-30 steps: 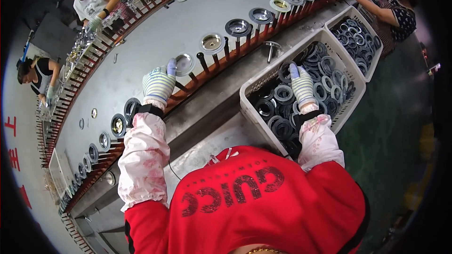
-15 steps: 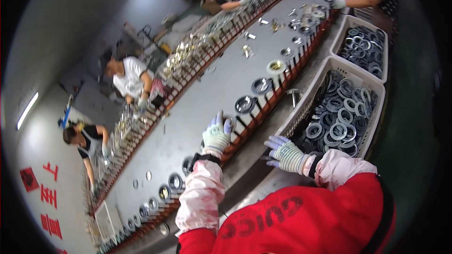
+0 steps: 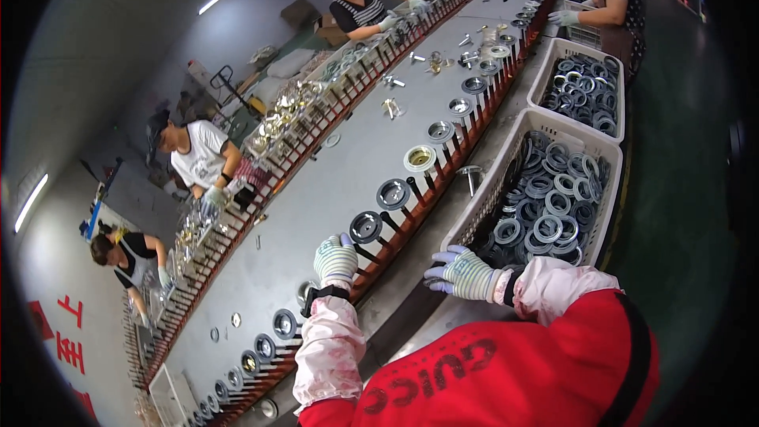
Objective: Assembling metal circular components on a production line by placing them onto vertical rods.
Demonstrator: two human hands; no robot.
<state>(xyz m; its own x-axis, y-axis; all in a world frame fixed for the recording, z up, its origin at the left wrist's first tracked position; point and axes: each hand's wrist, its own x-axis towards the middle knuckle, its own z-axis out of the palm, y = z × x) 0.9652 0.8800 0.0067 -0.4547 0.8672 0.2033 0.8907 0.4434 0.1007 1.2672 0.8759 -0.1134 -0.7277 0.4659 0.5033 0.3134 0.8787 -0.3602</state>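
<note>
My left hand (image 3: 337, 259), in a pale striped glove, is at the near edge of the long grey conveyor (image 3: 316, 190). Its fingers are bent down and close together; what lies under them is hidden. Just beyond it, a dark round metal cup with a raised rim (image 3: 366, 227) sits by the black pegs. A shiny round part (image 3: 305, 292) is beside my left wrist. My right hand (image 3: 466, 274), gloved alike, is open with fingers apart and nothing visible in it. It is by the near corner of a white basket (image 3: 614, 198) full of grey metal rings (image 3: 547, 229).
A second basket of rings (image 3: 618, 103) stands behind the first. More round parts, one with a cream rim (image 3: 419, 159), line the pegs. Loose metal fittings (image 3: 392, 108) lie on the belt. Co-workers stand along the far side and at the far right.
The round parts have travelled toward the lower left along the conveyor. My left hand has moved the same way, its fingers more bent. My right hand stays by the basket. The view has shifted slightly.
</note>
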